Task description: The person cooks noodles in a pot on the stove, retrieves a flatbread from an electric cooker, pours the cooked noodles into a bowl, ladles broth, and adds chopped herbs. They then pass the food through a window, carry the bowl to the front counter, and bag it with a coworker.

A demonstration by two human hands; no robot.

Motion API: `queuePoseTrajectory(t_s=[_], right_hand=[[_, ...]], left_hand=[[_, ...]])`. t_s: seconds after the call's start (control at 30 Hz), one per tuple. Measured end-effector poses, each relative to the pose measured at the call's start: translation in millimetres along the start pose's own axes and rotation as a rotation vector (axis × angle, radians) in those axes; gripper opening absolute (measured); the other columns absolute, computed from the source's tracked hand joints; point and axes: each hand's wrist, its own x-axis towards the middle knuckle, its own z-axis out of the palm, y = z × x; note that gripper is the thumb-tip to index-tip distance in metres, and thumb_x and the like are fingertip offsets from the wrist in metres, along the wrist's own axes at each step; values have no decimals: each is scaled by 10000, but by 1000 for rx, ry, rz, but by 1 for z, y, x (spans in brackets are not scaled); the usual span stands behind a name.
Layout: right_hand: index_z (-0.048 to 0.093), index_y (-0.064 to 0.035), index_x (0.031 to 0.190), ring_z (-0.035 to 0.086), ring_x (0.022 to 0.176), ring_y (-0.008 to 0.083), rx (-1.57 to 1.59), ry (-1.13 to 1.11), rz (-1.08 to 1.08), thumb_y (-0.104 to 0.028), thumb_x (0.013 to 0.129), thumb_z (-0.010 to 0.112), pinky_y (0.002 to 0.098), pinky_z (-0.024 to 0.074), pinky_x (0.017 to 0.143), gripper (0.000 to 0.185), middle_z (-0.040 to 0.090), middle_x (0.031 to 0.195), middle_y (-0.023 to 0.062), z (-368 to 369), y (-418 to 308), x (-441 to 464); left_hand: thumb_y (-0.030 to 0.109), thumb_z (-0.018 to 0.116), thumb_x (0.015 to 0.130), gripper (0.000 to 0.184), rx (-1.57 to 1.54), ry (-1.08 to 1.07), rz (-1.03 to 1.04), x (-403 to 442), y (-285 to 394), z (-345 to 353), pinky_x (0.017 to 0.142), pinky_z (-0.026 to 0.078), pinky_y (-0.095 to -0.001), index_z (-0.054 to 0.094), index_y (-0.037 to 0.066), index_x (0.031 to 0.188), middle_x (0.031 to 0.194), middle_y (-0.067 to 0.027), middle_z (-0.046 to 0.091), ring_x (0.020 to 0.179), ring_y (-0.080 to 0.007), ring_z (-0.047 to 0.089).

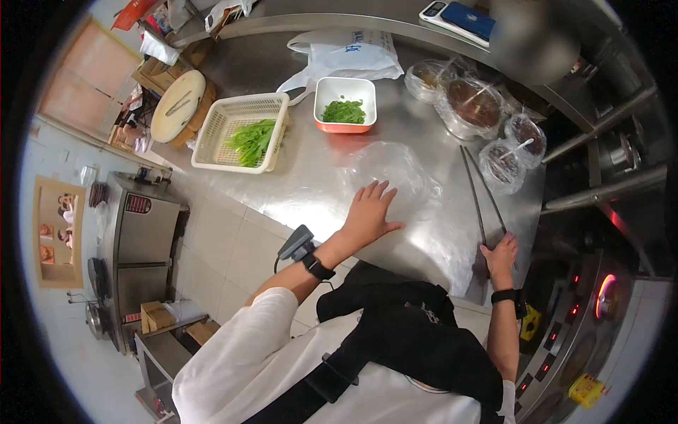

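My left hand (pixel 371 214) is held over the steel table with its fingers spread and nothing in it. Just beyond its fingertips lies a clear plastic bag (pixel 397 169), crumpled flat. At the right, my right hand (pixel 501 254) has its fingers around the near ends of a pair of long dark chopsticks (pixel 474 191), whose far tips lie on the table, slightly apart. A white-and-orange dish (pixel 345 127) of chopped greens (pixel 344 112) stands past the bag. To its left, a cream plastic basket (pixel 205 152) holds leafy green stalks (pixel 253 143).
Several film-covered bowls (pixel 472 107) crowd the table's right side. A white plastic carrier bag (pixel 353 55) lies at the back. A round chopping board (pixel 178 106) with a metal tool stands far left. Right of the table, a cooker has a glowing red ring (pixel 604 297).
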Motion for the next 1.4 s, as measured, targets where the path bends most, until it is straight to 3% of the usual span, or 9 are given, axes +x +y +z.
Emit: queuePoseTrajectory(t_s=[0.2,0.37,0.47,0.67,0.9,1.1,1.23,1.3,1.4], right_hand=[[373,16,1073,430,1034,379,-149,-191,-37,-185,672,662,422,411,828,534,399,1166,211,30,26,24],[406,14,1010,563,825,379,-128,-484,-186,-169,752,565,449,456,661,354,539,928,200,4,34,16],[388,-13,1082,554,674,265,328,-714,-256,-148,798,507,381,431,576,336,524,726,123,-30,61,4],[240,-44,1314,335,369,84,1272,-996,37,-76,698,491,201,248,356,666,402,497,12,-212,-6,8],[398,-117,674,335,294,115,2202,-1032,-833,-419,701,658,220,189,290,399,430,426,24,-238,-26,20],[432,-42,598,366,376,121,1509,-305,-41,-353,881,298,232,326,422,442,305,449,8,-232,-91,-3],[475,-12,654,438,490,136,1401,0,-139,-354,887,294,249,347,445,451,407,514,45,-209,-105,0],[461,-9,643,453,591,145,1218,-12,-489,-342,894,298,254,357,517,448,458,585,64,-195,-86,10],[452,-13,640,422,579,134,1292,-157,-403,-316,900,323,252,340,571,420,456,597,56,-175,-81,9]], left_hand=[[125,624,694,537,-259,497,-209,-15,-33,12,914,318,-399,392,3,1163,1154,-195,408,1073,-334,396],[83,610,711,624,-573,673,-615,-4,-59,77,915,325,-376,284,-13,1234,1165,-208,394,1064,-323,408],[67,594,717,623,-1424,429,-780,-2,-43,62,919,328,-357,269,-30,1241,1202,-193,381,1075,-288,418],[54,568,703,622,-1278,458,-680,-10,-32,99,938,308,-337,272,-37,1243,1203,-199,385,1103,-279,399],[59,555,749,664,-1003,336,-674,-12,-20,111,886,371,-332,191,29,1304,1207,-164,390,1086,-257,421],[74,568,735,641,-1056,327,-658,-16,-11,116,883,376,-332,234,24,1279,1181,-163,419,1078,-262,434],[99,579,733,632,-1087,320,-680,-17,-6,111,896,364,-342,250,21,1267,1185,-164,422,1082,-273,432],[120,581,735,638,-1026,352,-640,-17,-4,107,907,352,-355,248,19,1269,1174,-166,434,1077,-283,434],[136,600,685,666,-1054,321,-683,-17,1,102,933,313,-360,282,-12,1251,1164,-233,398,1100,-328,387]])
